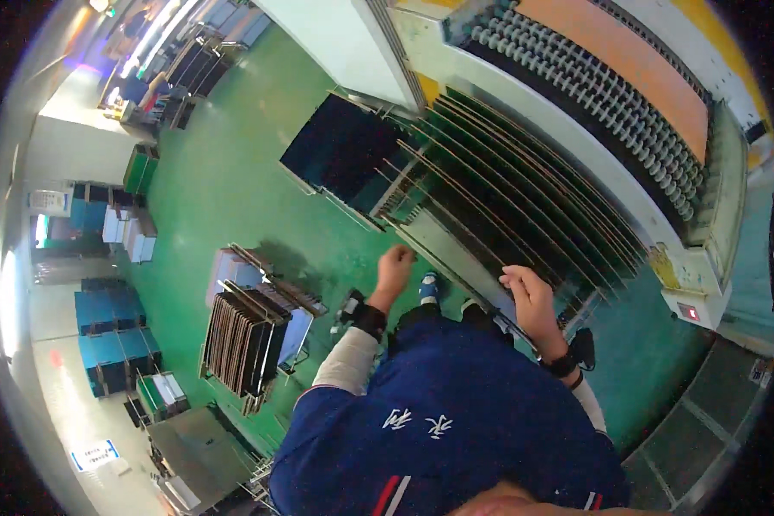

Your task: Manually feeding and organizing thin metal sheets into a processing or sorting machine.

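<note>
My left hand (394, 273) is closed with its fingers curled, close to the near left corner of a large slotted rack. My right hand (531, 301) hangs over the rack's near side, its fingers bent together. I cannot make out anything in either hand. The rack holds several thin dark panels (490, 181) standing on edge in a row, with brownish upper edges. A pale grey surface (456, 245) lies at its near side, behind a long metal rail (434, 260). Both wrists wear black bands.
Beyond the rack stands a machine with rows of grey rollers (568, 86) and an orange-brown sheet (628, 60). A dark-topped cart (344, 146) is at the rack's left. Another rack of upright panels (242, 335) stands left on the green floor (232, 163). Blue-covered stacks (112, 331) line the left wall.
</note>
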Available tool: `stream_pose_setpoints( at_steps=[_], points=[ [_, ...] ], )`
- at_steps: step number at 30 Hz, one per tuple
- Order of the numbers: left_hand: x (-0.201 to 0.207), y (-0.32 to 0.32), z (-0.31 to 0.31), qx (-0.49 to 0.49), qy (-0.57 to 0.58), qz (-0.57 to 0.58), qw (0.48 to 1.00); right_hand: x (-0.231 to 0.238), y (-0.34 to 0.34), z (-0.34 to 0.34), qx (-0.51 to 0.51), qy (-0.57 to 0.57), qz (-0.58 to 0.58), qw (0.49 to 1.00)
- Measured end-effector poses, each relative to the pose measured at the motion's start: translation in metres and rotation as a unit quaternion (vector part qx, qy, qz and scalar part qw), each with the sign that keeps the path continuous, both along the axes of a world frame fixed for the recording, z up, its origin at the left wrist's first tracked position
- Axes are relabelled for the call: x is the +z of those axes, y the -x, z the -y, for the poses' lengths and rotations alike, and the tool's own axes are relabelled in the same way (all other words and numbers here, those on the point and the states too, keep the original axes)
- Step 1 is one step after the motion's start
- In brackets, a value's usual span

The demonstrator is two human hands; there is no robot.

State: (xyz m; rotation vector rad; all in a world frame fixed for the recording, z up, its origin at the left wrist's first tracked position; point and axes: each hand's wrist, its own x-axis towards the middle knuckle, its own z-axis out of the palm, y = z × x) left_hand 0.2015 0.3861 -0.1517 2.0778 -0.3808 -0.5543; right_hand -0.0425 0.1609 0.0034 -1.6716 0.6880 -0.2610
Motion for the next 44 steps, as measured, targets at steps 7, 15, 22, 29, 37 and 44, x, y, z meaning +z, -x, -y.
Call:
stream_pose_setpoints(
  at_steps=[7, 15, 22, 29, 37, 44],
  points=[
    [0.019, 0.005, 0.005, -0.143, 0.015, -0.106, 0.984, -0.011, -0.016, -0.039, 0.002, 0.211, -0.057, 0.976],
    [-0.015, -0.020, -0.059, -0.110, -0.061, -0.087, 0.988, -0.049, -0.024, -0.033, 0.039, 0.309, -0.176, 0.934],
    [-0.090, -0.027, -0.149, 0.065, -0.083, -0.175, 0.979, -0.051, -0.050, -0.021, 0.041, 0.271, -0.270, 0.923],
    [-0.173, 0.003, -0.267, 0.233, -0.127, -0.326, 0.907, -0.056, -0.071, -0.022, 0.078, 0.300, -0.296, 0.904],
    [-0.163, 0.004, -0.266, 0.349, 0.041, -0.387, 0.853, -0.069, -0.070, -0.021, 0.079, 0.334, -0.262, 0.902],
    [-0.142, -0.021, -0.235, 0.299, 0.079, -0.374, 0.874, -0.051, -0.081, -0.032, 0.088, 0.376, -0.336, 0.859]
  ],
)
